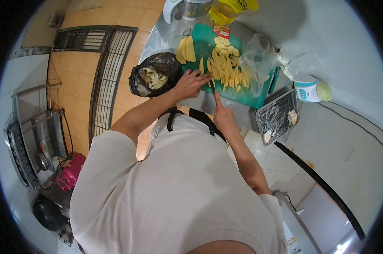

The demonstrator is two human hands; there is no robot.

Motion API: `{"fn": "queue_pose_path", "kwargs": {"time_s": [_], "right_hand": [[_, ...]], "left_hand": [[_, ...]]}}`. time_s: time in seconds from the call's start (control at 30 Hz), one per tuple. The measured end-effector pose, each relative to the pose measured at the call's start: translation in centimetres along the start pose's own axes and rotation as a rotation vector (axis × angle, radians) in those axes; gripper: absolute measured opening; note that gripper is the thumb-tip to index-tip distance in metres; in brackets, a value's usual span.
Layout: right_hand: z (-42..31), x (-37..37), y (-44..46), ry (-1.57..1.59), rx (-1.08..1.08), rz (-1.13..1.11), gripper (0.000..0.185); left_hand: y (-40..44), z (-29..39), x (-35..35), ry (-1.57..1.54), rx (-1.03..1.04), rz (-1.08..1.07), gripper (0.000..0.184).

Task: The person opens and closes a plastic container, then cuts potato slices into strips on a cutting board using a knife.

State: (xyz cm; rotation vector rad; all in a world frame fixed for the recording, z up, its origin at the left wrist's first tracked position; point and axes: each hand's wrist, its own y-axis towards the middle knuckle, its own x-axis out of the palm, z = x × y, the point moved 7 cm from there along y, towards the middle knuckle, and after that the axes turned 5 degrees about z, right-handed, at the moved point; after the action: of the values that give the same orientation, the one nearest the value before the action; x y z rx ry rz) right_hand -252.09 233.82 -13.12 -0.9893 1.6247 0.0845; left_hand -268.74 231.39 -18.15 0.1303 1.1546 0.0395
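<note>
My right hand (224, 117) is closed round the handle of a knife (212, 86), its index finger stretched along the top toward the blade. Close beside the blade, my left hand (192, 84) is bent over a potato slice (201, 66) and presses it on the green cutting board (251, 100). Its fingers partly hide the slice. To the right of the blade lies a heap of cut potato strips (228, 73). Several long potato slices (186, 50) rest at the board's left edge, and small round slices (223, 44) are above the strips.
A black plastic bag (170, 63) holding peelings stands left of the board. A clear plastic bag (257, 61) overlaps its right side. Nearby are a smeared clear tray (278, 118), a white-and-blue container (308, 89), a yellow container (222, 16) and a clear jug (193, 9).
</note>
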Motion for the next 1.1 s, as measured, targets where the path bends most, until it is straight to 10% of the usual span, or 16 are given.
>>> {"fn": "queue_pose_path", "kwargs": {"time_s": [1.1], "right_hand": [[2.6, 4.4, -0.3, 0.156, -0.049, 0.059, 0.078]], "left_hand": [[-3.1, 1.6, 0.8, -0.032, -0.035, 0.092, 0.073]]}}
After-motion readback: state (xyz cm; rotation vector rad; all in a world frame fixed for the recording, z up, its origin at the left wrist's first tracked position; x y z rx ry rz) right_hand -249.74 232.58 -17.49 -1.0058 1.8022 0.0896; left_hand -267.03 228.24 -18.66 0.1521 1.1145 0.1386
